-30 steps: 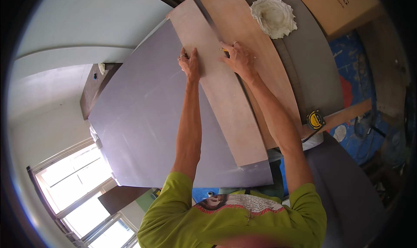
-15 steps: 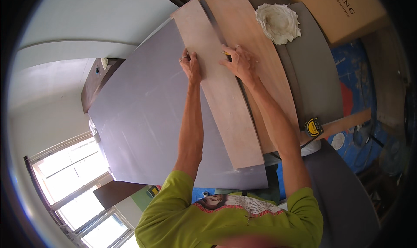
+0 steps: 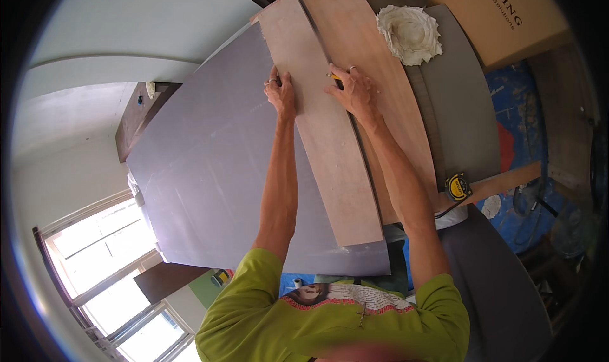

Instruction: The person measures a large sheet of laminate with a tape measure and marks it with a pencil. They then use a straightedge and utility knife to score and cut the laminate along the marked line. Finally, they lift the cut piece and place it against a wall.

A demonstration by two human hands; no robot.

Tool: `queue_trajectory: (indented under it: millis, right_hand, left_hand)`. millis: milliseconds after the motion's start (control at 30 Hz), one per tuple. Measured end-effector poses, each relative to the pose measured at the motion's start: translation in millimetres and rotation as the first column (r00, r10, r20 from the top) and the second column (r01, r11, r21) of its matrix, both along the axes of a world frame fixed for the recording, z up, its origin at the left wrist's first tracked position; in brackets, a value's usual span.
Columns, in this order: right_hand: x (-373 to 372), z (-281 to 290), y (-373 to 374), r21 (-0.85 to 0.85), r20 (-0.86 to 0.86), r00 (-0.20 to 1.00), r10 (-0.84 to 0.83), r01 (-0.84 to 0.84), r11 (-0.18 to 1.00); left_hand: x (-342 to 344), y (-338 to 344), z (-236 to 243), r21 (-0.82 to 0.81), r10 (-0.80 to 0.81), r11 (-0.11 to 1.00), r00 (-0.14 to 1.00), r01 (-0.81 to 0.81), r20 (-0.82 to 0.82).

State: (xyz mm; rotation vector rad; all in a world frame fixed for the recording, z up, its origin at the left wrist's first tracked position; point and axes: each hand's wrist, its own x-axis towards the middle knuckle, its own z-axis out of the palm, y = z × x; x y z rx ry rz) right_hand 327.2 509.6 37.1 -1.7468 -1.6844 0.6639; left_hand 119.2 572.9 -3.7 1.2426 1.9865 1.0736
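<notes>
A long, pale wooden board [image 3: 327, 152] lies at a slant across a large grey sheet [image 3: 209, 165]. At the board's left edge is my left hand [image 3: 281, 97], its fingers curled and its thumb close against the edge. On the opposite edge, my right hand [image 3: 359, 95] pinches a yellow pencil [image 3: 334, 76], with the fingertips near the board's side. Beneath my right forearm, a wider, more orange wooden panel [image 3: 374, 64] runs alongside the board.
A crumpled whitish bowl-shaped thing [image 3: 409, 35] rests on the far right. A yellow and black tape measure [image 3: 457, 187] sits by a narrow wood strip [image 3: 501, 183]. Beyond them stands a cardboard box [image 3: 498, 19], with blue sheeting [image 3: 517, 108] below. A window [image 3: 101, 248] is at left.
The pale board has pivoted slightly: its far end has shifted a little right, its near end a little left. Both hands stay at its edges.
</notes>
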Motion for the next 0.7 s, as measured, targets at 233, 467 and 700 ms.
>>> queue_trajectory:
  millis: [233, 467, 700]
  right_hand:
    - [-1, 9, 1, -0.042, 0.01, 1.0, -0.015, 0.015, 0.999]
    - [0, 2, 0, -0.029, -0.003, 1.0, 0.001, -0.001, 1.0]
    - [5, 19, -9, 0.182, -0.043, 0.999, -0.008, 0.016, 0.983]
  left_hand:
    - [4, -1, 9, -0.044, -0.006, 0.999, 0.999, 0.005, -0.031]
    - [5, -2, 9, -0.057, 0.012, 0.998, 1.0, -0.013, -0.015]
    - [-10, 11, -20, -0.035, -0.059, 0.998, 0.982, 0.054, -0.182]
